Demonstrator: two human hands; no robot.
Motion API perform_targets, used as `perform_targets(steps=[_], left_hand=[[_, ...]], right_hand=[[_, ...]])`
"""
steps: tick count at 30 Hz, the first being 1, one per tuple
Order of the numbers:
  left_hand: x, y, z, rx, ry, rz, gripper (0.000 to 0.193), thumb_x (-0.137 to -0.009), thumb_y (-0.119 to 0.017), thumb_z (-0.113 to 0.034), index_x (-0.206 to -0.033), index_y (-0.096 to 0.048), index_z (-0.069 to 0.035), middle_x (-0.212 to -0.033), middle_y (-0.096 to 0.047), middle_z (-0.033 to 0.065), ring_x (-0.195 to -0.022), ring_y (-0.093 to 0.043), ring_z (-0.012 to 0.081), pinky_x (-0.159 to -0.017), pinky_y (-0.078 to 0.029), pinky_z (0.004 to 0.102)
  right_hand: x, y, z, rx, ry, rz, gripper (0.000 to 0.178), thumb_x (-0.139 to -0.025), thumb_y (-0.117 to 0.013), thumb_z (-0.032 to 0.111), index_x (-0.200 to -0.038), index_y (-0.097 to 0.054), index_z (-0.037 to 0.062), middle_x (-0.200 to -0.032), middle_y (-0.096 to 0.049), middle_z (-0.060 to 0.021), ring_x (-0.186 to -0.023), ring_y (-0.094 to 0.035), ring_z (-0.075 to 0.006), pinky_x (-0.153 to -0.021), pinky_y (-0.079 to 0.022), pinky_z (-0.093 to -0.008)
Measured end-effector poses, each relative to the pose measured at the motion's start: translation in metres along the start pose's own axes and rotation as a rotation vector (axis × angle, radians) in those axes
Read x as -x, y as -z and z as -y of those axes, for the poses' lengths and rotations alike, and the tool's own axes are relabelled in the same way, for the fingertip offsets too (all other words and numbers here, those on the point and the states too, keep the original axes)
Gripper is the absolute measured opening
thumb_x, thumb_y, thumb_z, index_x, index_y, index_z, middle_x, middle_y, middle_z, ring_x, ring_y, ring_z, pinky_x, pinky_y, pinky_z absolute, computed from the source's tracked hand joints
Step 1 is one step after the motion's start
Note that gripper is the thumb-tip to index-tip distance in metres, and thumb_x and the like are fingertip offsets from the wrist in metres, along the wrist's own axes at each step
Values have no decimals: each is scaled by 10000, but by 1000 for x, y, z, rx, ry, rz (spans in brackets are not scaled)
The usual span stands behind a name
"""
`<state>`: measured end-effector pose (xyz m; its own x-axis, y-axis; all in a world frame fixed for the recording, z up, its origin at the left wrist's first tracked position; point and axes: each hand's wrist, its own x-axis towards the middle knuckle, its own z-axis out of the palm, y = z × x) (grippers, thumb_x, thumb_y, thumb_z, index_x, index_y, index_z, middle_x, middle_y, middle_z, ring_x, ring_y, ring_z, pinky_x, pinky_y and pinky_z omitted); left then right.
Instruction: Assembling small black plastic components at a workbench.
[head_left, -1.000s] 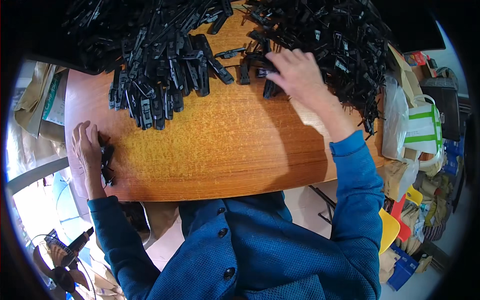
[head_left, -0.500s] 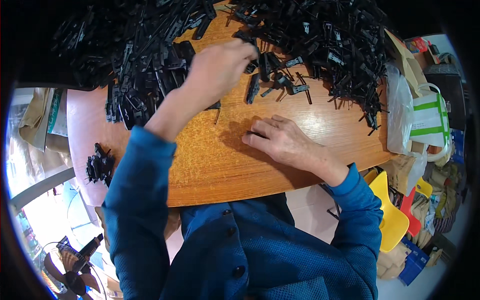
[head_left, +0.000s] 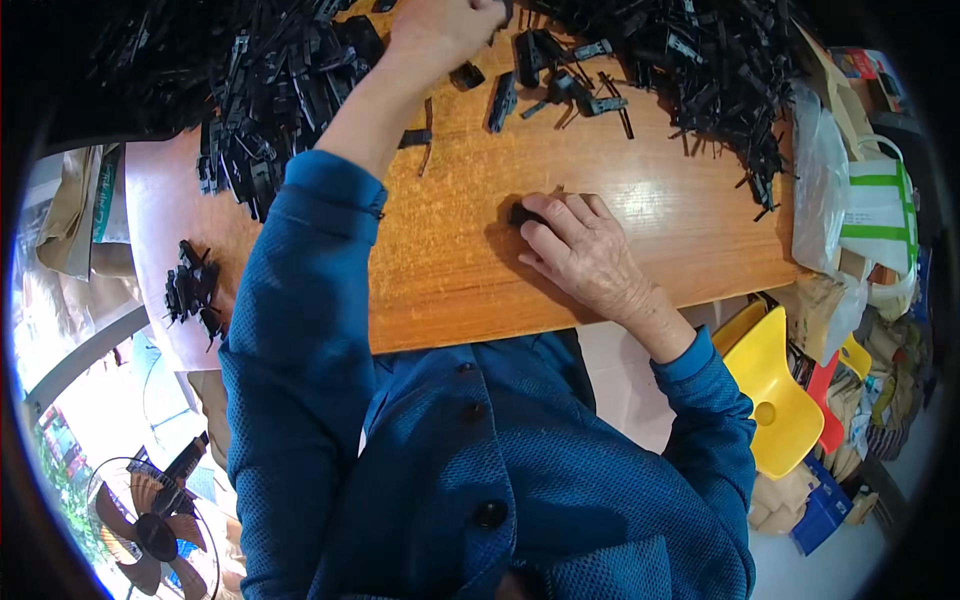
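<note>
The right grip point(head_left: 582, 250) holds a black part point(head_left: 519, 214) over the table point(head_left: 450, 280).

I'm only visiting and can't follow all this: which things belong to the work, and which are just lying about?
Apparently in the job:
- right hand, holding a small black piece
- left hand, at the table's far side
- left pile and right pile of black parts
- wooden table

Apparently just about:
- fan
- yellow chair
- green-and-white bag

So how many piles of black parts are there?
3 on the table: a large left pile and large right pile at the far side, a small pile near the left edge. Loose parts lie between the large ones; the left arm may hide more.
</note>
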<state>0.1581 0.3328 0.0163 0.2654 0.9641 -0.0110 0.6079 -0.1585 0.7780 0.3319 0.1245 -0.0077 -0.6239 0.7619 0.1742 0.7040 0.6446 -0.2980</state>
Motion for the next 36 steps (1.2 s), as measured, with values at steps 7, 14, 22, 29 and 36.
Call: perform_targets(steps=[7, 14, 22, 29, 36], left_hand=[[119, 34, 7, 948, -11, 231, 185, -980, -493, -192, -998, -497, -8, -1049, -638, 154, -894, -663, 196, -818, -548, 316], [238, 43, 11, 1304, 96, 237, 134, -931, -594, -197, -962, -518, -91, -1034, -647, 154, -920, -666, 238, -804, -554, 332], [312, 53, 24, 1382, 164, 148, 100, -935, -586, -174, -966, -551, -86, -1007, -653, 137, -866, -668, 210, -717, -540, 272], [336, 54, 23, 1358, 299, 288, 177, -931, -593, -201, -1009, -591, -42, -862, -635, 57, -698, -615, 129, -606, -499, 218], [340, 42, 18, 1224, 389, 258, 170, -919, -608, -229, -965, -612, -65, -848, -615, -2, -750, -581, 80, -633, -486, 212]], right_hand=[[25, 9, 44, -207, -192, -79, 414, -742, -738, 179, -1088, -568, 27, -1159, -551, -136, -1078, -519, -326, -906, -437, -428], [23, -4, 81, 0, -287, -164, 278, -737, -719, 78, -970, -585, 6, -1027, -580, -140, -934, -555, -321, -785, -478, -384], [13, 8, 155, -815, -616, -318, 244, -796, -696, 70, -994, -582, -16, -837, -604, -139, -783, -594, -293, -747, -498, -342], [4, 23, 172, -134, 170, -505, 382, -646, -749, 5, -1002, -616, 40, -940, -619, -98, -852, -600, -263, -749, -502, -329], [17, 9, 178, 14, 290, -391, 254, -682, -676, 26, -932, -629, 17, -985, -602, -103, -854, -599, -240, -718, -510, -335]])
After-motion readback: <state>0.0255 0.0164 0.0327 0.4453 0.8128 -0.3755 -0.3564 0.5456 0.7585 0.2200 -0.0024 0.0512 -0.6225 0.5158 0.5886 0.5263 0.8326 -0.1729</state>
